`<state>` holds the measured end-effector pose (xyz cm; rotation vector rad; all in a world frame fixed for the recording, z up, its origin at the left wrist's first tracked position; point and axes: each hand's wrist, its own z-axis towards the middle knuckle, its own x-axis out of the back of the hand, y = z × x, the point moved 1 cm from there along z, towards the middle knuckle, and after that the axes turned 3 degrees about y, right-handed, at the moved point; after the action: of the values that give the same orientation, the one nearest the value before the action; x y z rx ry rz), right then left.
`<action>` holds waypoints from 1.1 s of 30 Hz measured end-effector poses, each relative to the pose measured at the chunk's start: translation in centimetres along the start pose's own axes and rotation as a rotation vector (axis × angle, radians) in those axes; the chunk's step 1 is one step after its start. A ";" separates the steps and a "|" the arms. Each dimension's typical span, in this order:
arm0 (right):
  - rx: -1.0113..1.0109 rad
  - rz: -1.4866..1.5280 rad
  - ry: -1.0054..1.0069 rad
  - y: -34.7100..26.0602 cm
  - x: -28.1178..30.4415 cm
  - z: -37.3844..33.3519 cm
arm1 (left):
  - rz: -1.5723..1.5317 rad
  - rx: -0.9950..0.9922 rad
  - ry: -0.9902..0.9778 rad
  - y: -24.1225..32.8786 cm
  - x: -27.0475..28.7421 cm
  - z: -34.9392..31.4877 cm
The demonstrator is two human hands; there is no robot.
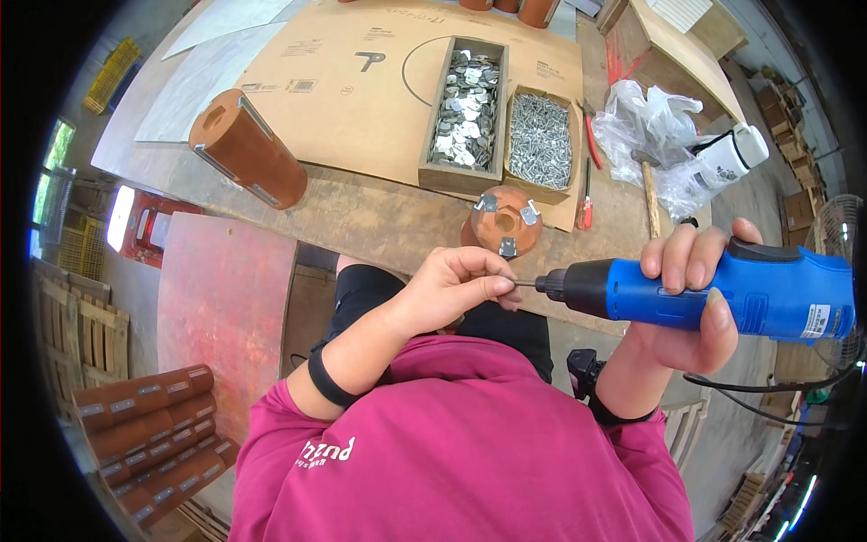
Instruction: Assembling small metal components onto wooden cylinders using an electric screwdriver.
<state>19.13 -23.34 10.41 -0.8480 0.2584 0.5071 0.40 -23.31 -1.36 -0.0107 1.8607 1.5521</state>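
Screw being seated on the bit of a blue cordless electric screwdriver (722, 294).

The tool body is gripped by the right hand (686, 298); a small screw is pinched at the tip by the left hand (456, 289) fingertips. Just beyond, a bracketed brown wooden cylinder (506, 221) stands on the tabletop (361, 212); steady alignment is called for.
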 end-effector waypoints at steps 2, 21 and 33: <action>0.001 -0.003 -0.005 -0.1 0.0 0.2 | 0.082 -0.023 0.016 0.8 -0.3 0.2; 0.068 -0.297 -0.020 2.6 -1.6 1.6 | 1.248 -0.641 0.170 2.1 -0.9 2.0; -0.046 -0.420 0.007 4.0 -2.6 1.3 | 1.249 -0.581 0.224 0.5 -0.1 1.6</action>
<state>14.84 -20.99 9.78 -0.9192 0.0702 0.1183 1.09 -21.81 -0.94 0.8854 1.4949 2.9740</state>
